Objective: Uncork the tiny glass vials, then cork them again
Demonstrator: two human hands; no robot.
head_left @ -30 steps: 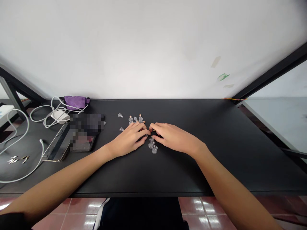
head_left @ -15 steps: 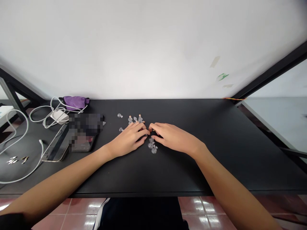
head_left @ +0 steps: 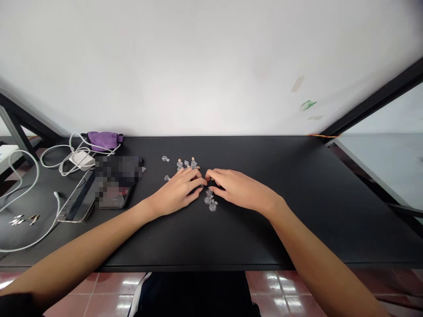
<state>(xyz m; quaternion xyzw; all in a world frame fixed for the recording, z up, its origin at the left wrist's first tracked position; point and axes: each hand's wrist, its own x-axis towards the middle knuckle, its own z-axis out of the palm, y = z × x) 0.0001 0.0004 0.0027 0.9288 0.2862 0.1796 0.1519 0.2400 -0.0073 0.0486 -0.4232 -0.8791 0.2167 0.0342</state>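
Observation:
My left hand rests low over the black table, thumb and index finger pinched together. A small glint shows at their tips, too tiny to name. Facing it closely is my right hand, its fingers curled; a light speck shows between index finger and thumb, and what they hold is mostly hidden. Just beyond my left fingers stand or lie several tiny clear bottles, some with corks, one being a corked bottle. A loose clear bottle lies farther left. Below the fingertips sits a cluster of small clear bottles without visible corks.
On the left of the black table lie a phone, a blurred-out dark device, a white charger with looping cable and a purple pouch. Small metal pieces sit near the left edge. A white wall rises behind.
Both hands keep nearly the same position and grip. The view has shifted very slightly; nothing on the table has visibly moved.

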